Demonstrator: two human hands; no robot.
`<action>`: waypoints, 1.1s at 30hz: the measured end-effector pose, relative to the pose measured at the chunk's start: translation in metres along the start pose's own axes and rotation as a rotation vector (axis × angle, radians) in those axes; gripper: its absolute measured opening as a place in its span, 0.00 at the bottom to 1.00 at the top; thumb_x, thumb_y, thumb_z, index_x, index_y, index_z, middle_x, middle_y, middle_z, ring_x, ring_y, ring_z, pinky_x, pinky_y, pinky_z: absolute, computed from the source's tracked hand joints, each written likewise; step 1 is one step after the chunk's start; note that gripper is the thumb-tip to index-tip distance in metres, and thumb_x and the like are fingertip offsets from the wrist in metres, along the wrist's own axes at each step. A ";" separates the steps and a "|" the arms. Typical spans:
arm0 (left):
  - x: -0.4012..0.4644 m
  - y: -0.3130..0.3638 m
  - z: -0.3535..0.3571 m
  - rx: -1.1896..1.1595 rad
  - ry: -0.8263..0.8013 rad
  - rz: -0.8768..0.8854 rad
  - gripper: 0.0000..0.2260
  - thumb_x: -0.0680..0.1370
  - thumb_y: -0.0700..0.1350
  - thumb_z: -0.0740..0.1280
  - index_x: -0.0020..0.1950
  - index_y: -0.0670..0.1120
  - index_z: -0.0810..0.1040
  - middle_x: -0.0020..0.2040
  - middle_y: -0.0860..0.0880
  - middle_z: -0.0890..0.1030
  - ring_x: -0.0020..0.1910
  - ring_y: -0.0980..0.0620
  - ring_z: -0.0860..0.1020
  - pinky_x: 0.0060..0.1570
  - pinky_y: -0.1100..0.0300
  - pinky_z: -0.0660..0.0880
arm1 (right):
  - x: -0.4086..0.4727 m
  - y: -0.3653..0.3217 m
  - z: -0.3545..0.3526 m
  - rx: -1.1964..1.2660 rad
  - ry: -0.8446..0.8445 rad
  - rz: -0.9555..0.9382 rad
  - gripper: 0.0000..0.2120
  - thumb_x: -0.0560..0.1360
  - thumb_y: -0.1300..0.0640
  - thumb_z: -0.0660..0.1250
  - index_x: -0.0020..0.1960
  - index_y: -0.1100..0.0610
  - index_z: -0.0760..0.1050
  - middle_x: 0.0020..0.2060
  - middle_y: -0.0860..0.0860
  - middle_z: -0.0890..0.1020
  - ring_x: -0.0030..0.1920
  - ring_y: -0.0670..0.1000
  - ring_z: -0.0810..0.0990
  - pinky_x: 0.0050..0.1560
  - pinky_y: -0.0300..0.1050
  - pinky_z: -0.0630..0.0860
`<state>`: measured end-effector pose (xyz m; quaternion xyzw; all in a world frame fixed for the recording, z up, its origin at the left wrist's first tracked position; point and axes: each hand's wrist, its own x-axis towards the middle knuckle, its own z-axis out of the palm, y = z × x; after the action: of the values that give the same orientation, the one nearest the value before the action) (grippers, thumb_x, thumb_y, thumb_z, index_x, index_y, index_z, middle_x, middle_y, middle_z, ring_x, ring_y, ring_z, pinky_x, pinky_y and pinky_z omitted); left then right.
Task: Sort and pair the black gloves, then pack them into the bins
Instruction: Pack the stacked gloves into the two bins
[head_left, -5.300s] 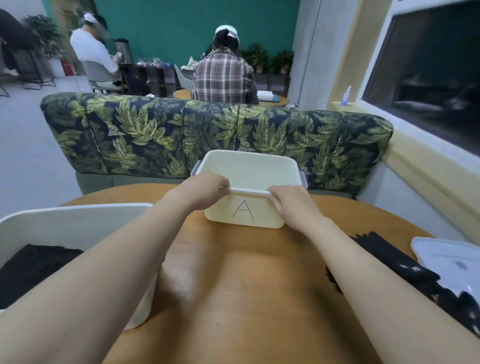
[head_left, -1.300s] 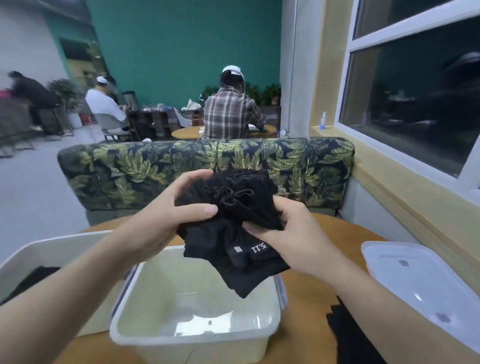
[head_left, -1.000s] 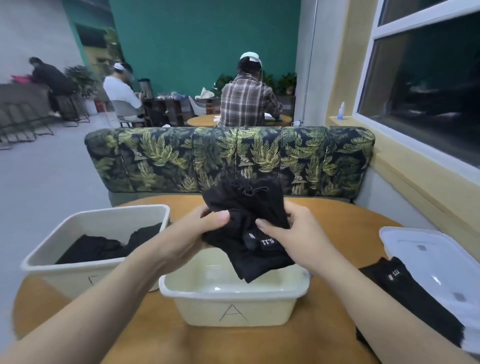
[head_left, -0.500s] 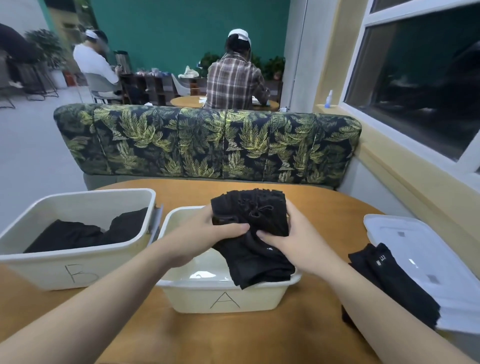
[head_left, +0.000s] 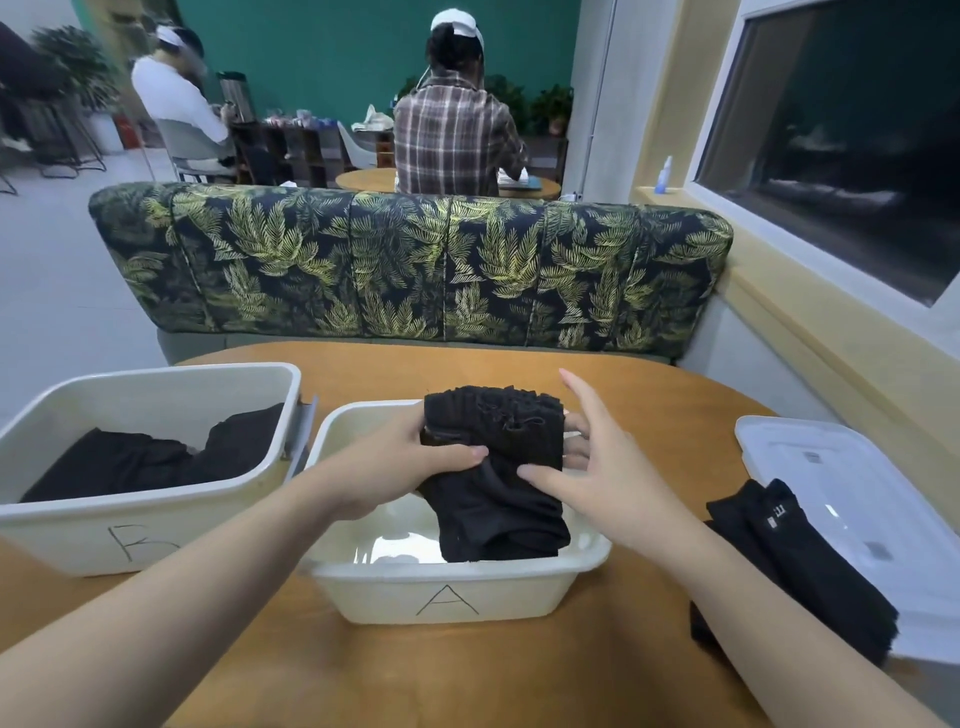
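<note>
Glove bundle held over bin A, release pending.

The round wooden table (head_left: 519, 379) carries bin B (head_left: 156, 551), part-filled with black fabric, and bin A (head_left: 447, 597), in which no gloves show. The glove bundle (head_left: 498, 467) hangs above bin A, lower edge at the rim. The left hand (head_left: 395, 467) grips its left side, thumb pinching the front. The right hand (head_left: 597, 478) has fingers spread and straight, thumb touching the fabric. Risk: one-sided grip may let the bundle unfold or drape over the rim. Half a second ago, both hands clasped it.
</note>
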<state>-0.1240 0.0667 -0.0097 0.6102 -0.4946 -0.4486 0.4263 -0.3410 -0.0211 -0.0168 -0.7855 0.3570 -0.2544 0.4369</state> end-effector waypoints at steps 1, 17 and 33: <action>0.003 -0.001 -0.001 0.009 -0.010 -0.022 0.12 0.79 0.41 0.72 0.61 0.50 0.79 0.55 0.51 0.86 0.55 0.50 0.85 0.52 0.52 0.82 | -0.001 0.001 -0.002 -0.046 0.008 -0.014 0.48 0.73 0.53 0.78 0.81 0.38 0.50 0.60 0.34 0.76 0.59 0.36 0.79 0.65 0.37 0.74; 0.048 -0.024 0.012 -0.036 -0.258 -0.392 0.14 0.82 0.45 0.69 0.67 0.50 0.77 0.58 0.46 0.86 0.57 0.45 0.85 0.52 0.47 0.82 | -0.018 0.026 -0.002 -0.211 -0.155 -0.118 0.41 0.75 0.41 0.74 0.79 0.33 0.53 0.79 0.29 0.52 0.77 0.28 0.46 0.82 0.50 0.47; 0.062 -0.052 0.017 0.037 -0.303 -0.427 0.15 0.81 0.51 0.69 0.67 0.52 0.78 0.59 0.49 0.86 0.59 0.47 0.84 0.65 0.44 0.78 | -0.014 0.037 0.000 -0.230 -0.180 -0.082 0.42 0.71 0.32 0.72 0.77 0.27 0.52 0.78 0.26 0.47 0.77 0.31 0.38 0.81 0.46 0.41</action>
<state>-0.1224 0.0115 -0.0714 0.6343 -0.4210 -0.6055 0.2320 -0.3621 -0.0238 -0.0495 -0.8640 0.3107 -0.1582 0.3633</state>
